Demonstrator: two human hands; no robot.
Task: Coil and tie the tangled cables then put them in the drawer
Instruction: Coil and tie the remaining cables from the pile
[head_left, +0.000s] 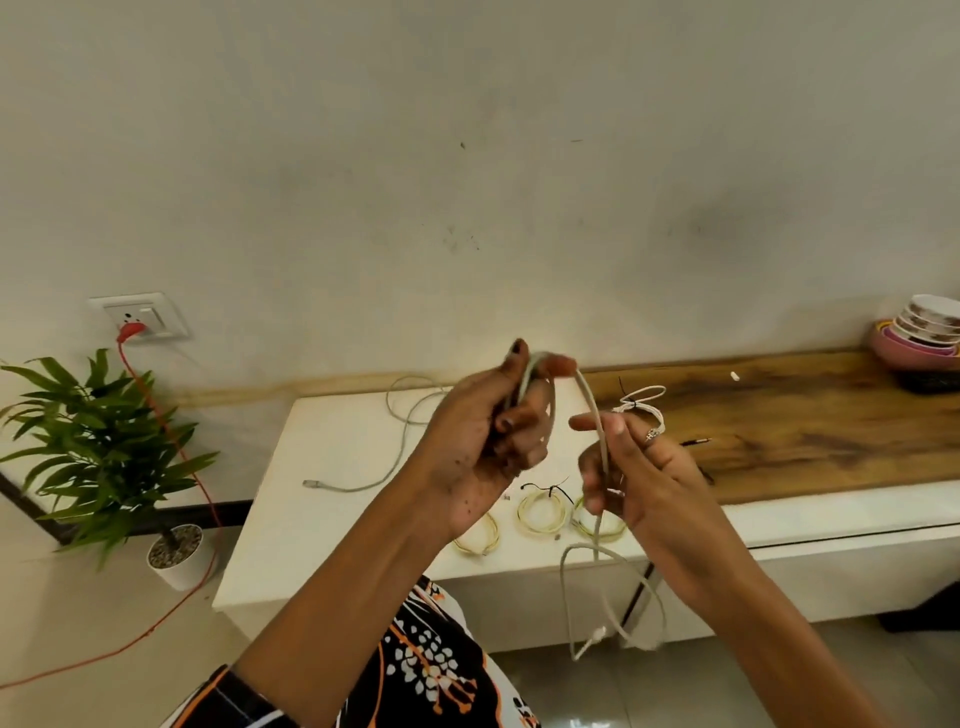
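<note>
1. The grey cable is held up above the desk between both hands, arching from one to the other near the centre of the view.
2. The left hand has its fingers curled round a few coiled loops of the cable — the loop count is hard to read, the fingers blur it.
3. The right hand, at 3 o'clock from the left, pinches the free run between thumb and fingers; below it the cable hangs off the desk front in a loose loop, its plug dangling at 6 o'clock.
4. On the desk under the hands lie three yellow coils, side by side, the middle one bound with a black tie.
5. A second grey cable lies loose at 9 o'clock from the hands; a white coiled cable rests at 2 o'clock on the wooden top.
6. Further out — a potted plant on the floor at 9 o'clock, stacked bowls at 2 o'clock.
</note>
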